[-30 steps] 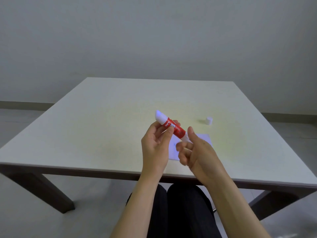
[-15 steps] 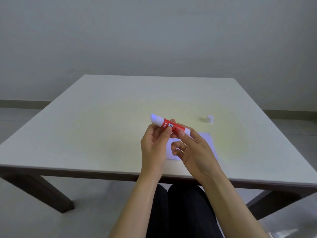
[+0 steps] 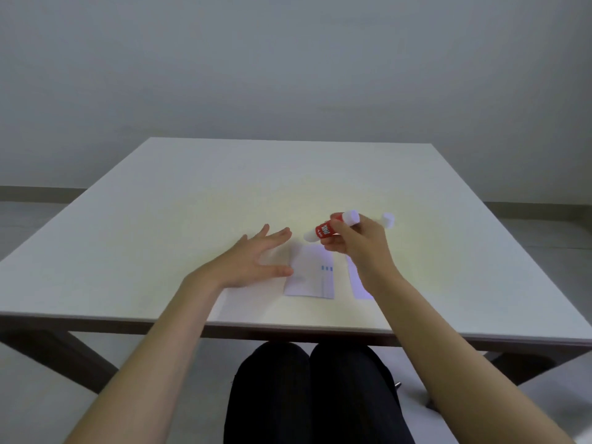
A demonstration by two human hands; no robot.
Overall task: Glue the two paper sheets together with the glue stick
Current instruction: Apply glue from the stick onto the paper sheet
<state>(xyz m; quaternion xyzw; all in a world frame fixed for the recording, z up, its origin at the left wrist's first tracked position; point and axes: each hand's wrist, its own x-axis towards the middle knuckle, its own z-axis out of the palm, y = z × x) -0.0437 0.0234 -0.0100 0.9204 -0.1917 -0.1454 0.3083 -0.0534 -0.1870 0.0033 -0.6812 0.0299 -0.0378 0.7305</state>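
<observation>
A: Starting nearest the body, what lies under the hands?

B: Two paper sheets, flat on the worktop [image 3: 160, 200]. One sheet [image 3: 309, 274], with small blue marks, sits just right of the left hand's thumb. The second sheet [image 3: 357, 280] is mostly hidden beneath the right wrist; a narrow gap separates the two.

A: And the left hand?

B: The left hand [image 3: 253, 262] is spread wide, fingers apart, gripping nothing. Its thumb tip reaches the first sheet's left edge; whether it actually presses there, I cannot tell.

A: The right?

B: The right hand [image 3: 355, 240] is closed around the red glue stick [image 3: 326, 230], held above the far edge of the sheets. Its lower white end points down-left toward the marked sheet. Just beyond the right hand stands a small white cap [image 3: 388, 219], so the stick looks uncapped.

A: Which step, then?

B: I judge it the start of applying glue; no paper looks coated yet. The next move likely calls for the left hand pinning the sheet while the right lowers the tip and rubs along it.
</observation>
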